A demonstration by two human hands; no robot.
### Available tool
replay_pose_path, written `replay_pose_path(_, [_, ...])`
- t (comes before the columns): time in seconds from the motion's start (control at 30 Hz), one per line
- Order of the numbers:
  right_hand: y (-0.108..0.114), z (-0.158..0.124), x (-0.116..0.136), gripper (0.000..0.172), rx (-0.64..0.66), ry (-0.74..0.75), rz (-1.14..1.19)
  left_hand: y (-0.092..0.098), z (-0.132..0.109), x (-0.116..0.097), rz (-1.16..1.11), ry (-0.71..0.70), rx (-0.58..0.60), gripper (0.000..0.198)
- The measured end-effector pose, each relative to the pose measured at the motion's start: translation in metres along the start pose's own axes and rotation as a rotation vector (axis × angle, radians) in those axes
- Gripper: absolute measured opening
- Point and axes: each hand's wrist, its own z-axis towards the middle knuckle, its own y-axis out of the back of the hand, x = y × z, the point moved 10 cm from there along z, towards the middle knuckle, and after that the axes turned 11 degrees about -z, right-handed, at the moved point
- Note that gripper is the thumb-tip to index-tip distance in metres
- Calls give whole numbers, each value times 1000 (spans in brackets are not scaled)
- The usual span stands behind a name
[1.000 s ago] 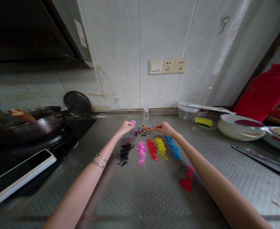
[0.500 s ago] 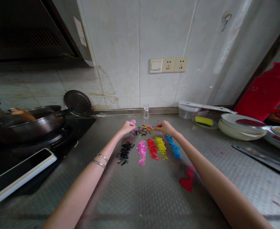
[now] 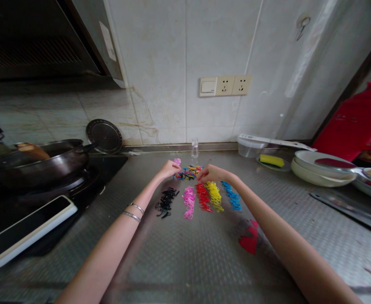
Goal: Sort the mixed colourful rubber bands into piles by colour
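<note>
A mixed heap of small coloured rubber bands lies toward the back of the metal counter. At its left edge is my left hand, fingers pinched together; what they hold is too small to tell. My right hand is closed in a pinch over the heap's right side, just behind the red rubber bands; its fingertips hide anything in them. Sorted rows lie in front: black rubber bands, pink rubber bands, yellow rubber bands and blue rubber bands. Some pink bands sit behind my left hand.
A small clear bottle stands by the wall. On the left are a pan on the stove and a white-edged device. To the right are a yellow sponge, stacked bowls and a knife. A red patch shows near my right forearm.
My right hand has moved left from the heap's right edge to above the red row's far end. My left hand stays almost in place. The view has shifted slightly.
</note>
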Motion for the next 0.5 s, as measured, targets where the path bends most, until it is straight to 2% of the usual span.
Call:
replay_pose_path(0.1, [12, 0, -17, 25, -121, -84, -77, -1, -2, -4, 37, 5, 23, 19])
replay_pose_path(0.23, [28, -6, -45, 25, -306, -235, -248, -12, -10, -14, 59, 7, 123, 19])
replay_pose_path(0.37, [20, -7, -50, 27, -318, -241, -304, -32, -21, -25, 184, -26, 261, 18])
replay_pose_path(0.5, [14, -7, -46, 28, -327, -230, -319, -38, -24, -28, 325, -37, 264, 17])
